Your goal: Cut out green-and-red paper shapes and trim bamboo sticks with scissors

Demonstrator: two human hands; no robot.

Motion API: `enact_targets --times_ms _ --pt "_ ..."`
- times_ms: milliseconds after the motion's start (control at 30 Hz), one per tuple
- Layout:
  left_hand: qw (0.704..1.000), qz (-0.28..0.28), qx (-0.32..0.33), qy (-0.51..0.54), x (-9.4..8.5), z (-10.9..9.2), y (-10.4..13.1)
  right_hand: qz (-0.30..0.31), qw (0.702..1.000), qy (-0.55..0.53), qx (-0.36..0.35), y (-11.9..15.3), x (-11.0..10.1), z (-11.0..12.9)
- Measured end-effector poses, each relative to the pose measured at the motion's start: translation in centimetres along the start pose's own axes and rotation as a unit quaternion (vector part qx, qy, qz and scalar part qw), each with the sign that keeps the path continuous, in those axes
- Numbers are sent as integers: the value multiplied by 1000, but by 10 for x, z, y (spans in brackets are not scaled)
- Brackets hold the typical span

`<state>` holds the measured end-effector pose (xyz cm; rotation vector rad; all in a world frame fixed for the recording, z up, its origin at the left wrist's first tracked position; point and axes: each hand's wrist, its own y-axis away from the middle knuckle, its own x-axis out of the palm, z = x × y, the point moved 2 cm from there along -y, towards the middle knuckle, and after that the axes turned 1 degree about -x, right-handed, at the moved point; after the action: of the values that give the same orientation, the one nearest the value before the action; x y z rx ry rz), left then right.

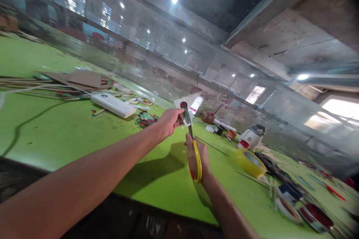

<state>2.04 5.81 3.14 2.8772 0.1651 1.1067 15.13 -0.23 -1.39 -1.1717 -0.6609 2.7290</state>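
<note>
My left hand (170, 121) pinches a small white sheet of paper (191, 99) above the table. On the paper is a dark red, flower-like shape (183, 105) with a greenish part below it. My right hand (204, 153) is closed around the yellow and red handles of a pair of scissors (198, 164). The scissor blades point up and away from me, with their tips at the paper's lower edge. Whether the blades are apart or together is hard to make out.
A white power bank (113, 105) and a pile of red and green scraps (146, 118) lie to the left on the green table (92, 145). To the right are a roll of yellow tape (250, 162), a white bottle (252, 136), and paint tins (316, 217). Perforated mesh (168, 71) rises behind.
</note>
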Motion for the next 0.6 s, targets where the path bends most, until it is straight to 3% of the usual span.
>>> enact_targets --times_ms 300,600 --pt "999 -13 19 -27 -4 4 -9 15 1000 12 3 -1 -1 2" --pt "999 -14 21 -34 0 -2 4 30 999 -2 10 1 -4 7"
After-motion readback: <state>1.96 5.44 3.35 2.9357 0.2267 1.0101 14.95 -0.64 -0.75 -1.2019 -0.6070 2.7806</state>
